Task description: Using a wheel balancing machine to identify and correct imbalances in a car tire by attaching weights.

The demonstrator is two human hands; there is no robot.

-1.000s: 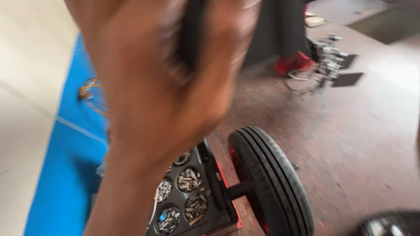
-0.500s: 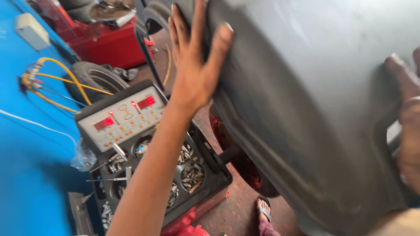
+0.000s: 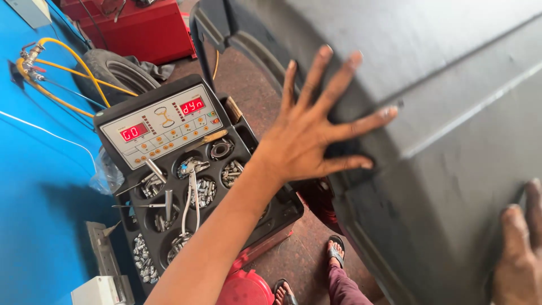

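My left hand (image 3: 307,144) is spread wide, fingers flat against the big grey curved cover (image 3: 429,141) filling the right side. My right hand (image 3: 519,248), bottom right, presses open on the same cover, partly cut off. Left of my arm stands a black machine top (image 3: 169,164): grey panel with two red lit displays (image 3: 192,105), tray cups of metal weights (image 3: 203,189). Blue wall (image 3: 34,186) left, red cabinet (image 3: 141,28) far.
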